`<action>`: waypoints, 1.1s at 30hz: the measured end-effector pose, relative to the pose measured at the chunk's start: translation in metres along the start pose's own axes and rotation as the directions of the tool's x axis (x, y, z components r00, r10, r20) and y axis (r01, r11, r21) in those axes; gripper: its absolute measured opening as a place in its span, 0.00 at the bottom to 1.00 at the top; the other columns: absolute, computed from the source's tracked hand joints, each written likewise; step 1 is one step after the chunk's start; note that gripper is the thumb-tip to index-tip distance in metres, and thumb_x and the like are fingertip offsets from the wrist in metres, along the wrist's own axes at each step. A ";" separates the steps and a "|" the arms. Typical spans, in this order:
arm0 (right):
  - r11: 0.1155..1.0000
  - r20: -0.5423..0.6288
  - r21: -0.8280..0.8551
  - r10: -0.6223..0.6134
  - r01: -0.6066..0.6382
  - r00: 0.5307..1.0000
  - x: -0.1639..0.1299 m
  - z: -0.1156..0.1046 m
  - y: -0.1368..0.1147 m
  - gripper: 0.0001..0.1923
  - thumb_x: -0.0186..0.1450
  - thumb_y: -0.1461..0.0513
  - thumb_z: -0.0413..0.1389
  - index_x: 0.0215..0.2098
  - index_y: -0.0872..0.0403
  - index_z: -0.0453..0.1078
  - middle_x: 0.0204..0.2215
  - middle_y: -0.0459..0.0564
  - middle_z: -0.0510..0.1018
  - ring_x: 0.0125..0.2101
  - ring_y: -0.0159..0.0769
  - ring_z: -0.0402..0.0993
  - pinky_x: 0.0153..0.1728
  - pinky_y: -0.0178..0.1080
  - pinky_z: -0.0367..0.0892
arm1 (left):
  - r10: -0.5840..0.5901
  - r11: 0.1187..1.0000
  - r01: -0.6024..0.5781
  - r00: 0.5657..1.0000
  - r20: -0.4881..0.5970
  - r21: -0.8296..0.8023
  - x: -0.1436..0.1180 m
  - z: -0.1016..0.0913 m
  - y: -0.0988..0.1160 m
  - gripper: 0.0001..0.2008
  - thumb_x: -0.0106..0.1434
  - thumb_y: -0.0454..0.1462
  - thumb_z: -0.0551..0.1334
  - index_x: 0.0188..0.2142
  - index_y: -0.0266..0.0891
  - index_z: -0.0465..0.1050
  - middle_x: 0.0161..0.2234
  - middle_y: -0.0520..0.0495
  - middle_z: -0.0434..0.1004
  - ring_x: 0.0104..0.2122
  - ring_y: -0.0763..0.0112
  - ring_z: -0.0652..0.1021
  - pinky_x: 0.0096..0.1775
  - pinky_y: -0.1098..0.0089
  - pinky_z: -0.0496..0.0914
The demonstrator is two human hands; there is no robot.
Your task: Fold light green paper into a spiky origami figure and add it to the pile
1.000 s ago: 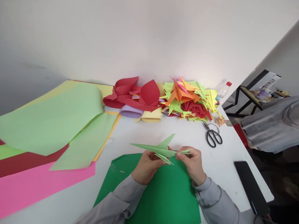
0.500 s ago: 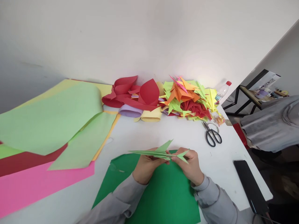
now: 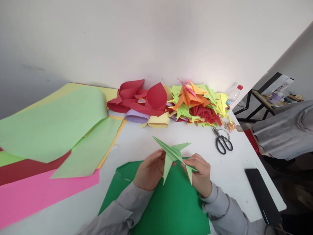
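Both hands hold a light green folded paper figure (image 3: pixel 172 154) with long pointed tips, raised a little above the table. My left hand (image 3: pixel 148 169) pinches its left side; my right hand (image 3: pixel 200 173) pinches its right side near one downward tip. Under my hands lies a dark green sheet of paper (image 3: pixel 168 205) on the white table (image 3: pixel 137 140).
Large light green (image 3: pixel 53 124), yellow, red and pink (image 3: pixel 36 195) sheets cover the left. Red curled paper (image 3: pixel 141 98) and a heap of folded paper figures (image 3: pixel 198 104) line the wall. Black scissors (image 3: pixel 222 141), a plastic bottle (image 3: pixel 233 95) and a black phone (image 3: pixel 262 195) lie right.
The folded figure was held flat and level; now it is turned so one long point aims up-left and two tips hang down. Both hands shifted their grip slightly.
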State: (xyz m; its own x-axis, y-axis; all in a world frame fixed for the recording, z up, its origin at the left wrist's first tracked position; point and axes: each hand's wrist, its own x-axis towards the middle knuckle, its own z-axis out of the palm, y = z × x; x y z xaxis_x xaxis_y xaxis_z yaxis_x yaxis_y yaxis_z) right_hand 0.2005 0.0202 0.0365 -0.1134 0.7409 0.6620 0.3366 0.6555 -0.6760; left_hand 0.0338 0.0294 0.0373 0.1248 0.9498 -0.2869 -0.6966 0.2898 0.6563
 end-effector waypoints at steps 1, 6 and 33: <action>1.000 0.019 -0.009 -0.029 0.029 0.999 -0.001 0.000 0.001 0.06 0.61 0.66 0.59 0.35 0.49 0.77 0.23 0.49 0.79 0.24 0.37 0.72 0.25 0.41 0.67 | 0.014 1.000 -0.014 1.000 -0.003 -0.004 0.000 -0.001 0.001 0.14 0.45 0.43 0.72 0.30 0.38 0.81 0.28 0.45 0.82 0.26 0.62 0.79 0.27 0.65 0.75; 1.000 0.222 0.000 0.022 -0.022 0.975 -0.002 -0.002 0.006 0.08 0.62 0.65 0.57 0.39 0.50 0.75 0.27 0.50 0.78 0.28 0.37 0.72 0.30 0.41 0.68 | 0.016 0.997 -0.009 0.996 -0.084 0.074 0.001 -0.002 0.003 0.16 0.41 0.41 0.75 0.28 0.36 0.80 0.22 0.49 0.79 0.21 0.67 0.76 0.24 0.68 0.72; 0.333 0.592 0.474 0.564 -0.815 0.575 0.003 0.005 0.007 0.17 0.52 0.56 0.68 0.33 0.54 0.68 0.24 0.43 0.78 0.24 0.32 0.76 0.30 0.37 0.73 | -0.104 0.974 0.093 0.993 0.047 0.207 0.001 -0.006 -0.011 0.17 0.41 0.44 0.76 0.28 0.35 0.80 0.23 0.48 0.80 0.21 0.70 0.76 0.23 0.70 0.73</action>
State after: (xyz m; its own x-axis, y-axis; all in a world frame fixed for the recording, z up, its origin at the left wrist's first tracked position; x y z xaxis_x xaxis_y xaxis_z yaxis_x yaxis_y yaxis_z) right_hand 0.1983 0.0275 0.0321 -0.4287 0.8828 -0.1922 -0.2386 -0.3158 -0.9183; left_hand 0.0372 0.0264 0.0260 0.2295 0.9189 -0.3210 -0.5203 0.3945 0.7574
